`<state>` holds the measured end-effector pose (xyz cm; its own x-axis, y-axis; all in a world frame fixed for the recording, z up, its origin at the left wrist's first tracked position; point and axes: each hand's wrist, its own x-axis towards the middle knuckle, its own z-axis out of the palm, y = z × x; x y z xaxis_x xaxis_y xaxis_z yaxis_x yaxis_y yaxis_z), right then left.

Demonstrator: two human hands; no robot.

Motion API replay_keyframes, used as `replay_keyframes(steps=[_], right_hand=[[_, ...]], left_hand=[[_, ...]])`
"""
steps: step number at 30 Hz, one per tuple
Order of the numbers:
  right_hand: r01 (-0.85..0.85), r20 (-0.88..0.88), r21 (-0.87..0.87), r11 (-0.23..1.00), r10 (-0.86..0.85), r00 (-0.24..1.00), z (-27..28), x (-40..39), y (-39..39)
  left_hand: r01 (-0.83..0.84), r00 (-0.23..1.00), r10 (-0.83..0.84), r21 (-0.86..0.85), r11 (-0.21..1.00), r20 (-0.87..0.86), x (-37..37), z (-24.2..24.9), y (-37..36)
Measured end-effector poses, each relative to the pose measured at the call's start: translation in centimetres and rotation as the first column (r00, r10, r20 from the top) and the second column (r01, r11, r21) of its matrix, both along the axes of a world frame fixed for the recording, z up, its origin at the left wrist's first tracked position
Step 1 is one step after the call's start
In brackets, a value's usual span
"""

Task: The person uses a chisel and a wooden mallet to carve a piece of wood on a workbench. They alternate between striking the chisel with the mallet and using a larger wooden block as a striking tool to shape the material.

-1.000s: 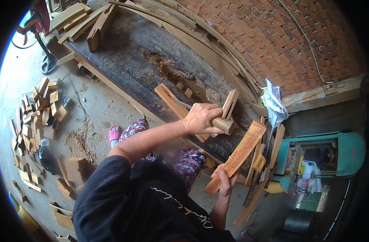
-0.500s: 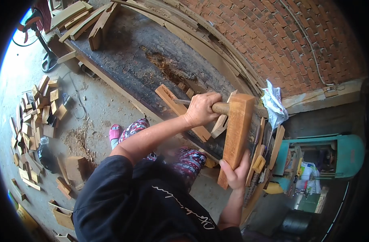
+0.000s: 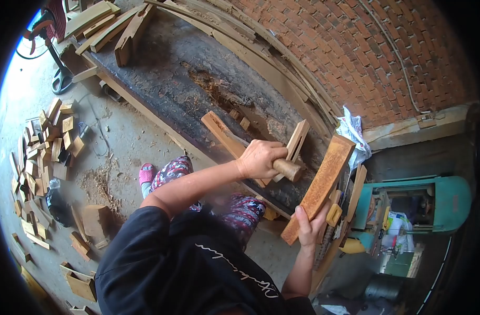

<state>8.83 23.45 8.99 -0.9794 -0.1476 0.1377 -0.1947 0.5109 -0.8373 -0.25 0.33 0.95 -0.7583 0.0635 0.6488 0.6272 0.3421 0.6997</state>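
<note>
My left hand (image 3: 262, 158) is closed round the wooden handle (image 3: 288, 169) of a chisel, whose blade points up-left to a long wooden piece (image 3: 221, 134) on the dark bench (image 3: 172, 84). My right hand (image 3: 309, 224) grips the lower end of a thick wooden block (image 3: 321, 186). That block stands apart from the chisel handle, to its right. A slotted wooden piece (image 3: 297, 139) lies just beyond my left hand. Part of the long piece is hidden under my left hand and wrist.
Wood offcuts (image 3: 56, 142) lie heaped on the floor at left. More boards (image 3: 93, 21) rest on the bench's far end. A brick wall (image 3: 366, 68) stands behind the bench. At right are a green machine (image 3: 452, 203), a white plastic bag (image 3: 352, 134) and a yellow-handled tool (image 3: 334, 214).
The block in my right hand has swung right, away from the chisel handle. My left hand has shifted slightly down-left, and the handle's end now tilts lower.
</note>
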Motion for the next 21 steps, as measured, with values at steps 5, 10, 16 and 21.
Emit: replay_keyframes(steps=[5, 10, 16, 21], right_hand=[[0.009, 0.292, 0.004, 1.0, -0.01, 0.956, -7.9, -0.1, 0.8], [0.004, 0.494, -0.076, 0.997, 0.034, 0.869, -10.5, 2.1, 0.7], [-0.016, 0.402, -0.064, 0.998, 0.04, 0.915, -11.5, 2.8, 0.7], [0.026, 0.334, -0.037, 0.999, -0.012, 0.942, -7.8, 2.6, -0.6]], left_hand=[[0.014, 0.999, -0.002, 0.23, 0.973, -0.052, -0.8, -0.2, -1.3], [-0.134, 0.96, -0.086, 0.707, 0.695, 0.266, -2.9, 3.6, -6.6], [-0.091, 0.962, -0.115, 0.687, 0.721, 0.248, -5.5, 3.5, -8.3], [0.016, 0.939, -0.247, 0.687, 0.727, 0.239, -6.4, 3.0, -6.7]])
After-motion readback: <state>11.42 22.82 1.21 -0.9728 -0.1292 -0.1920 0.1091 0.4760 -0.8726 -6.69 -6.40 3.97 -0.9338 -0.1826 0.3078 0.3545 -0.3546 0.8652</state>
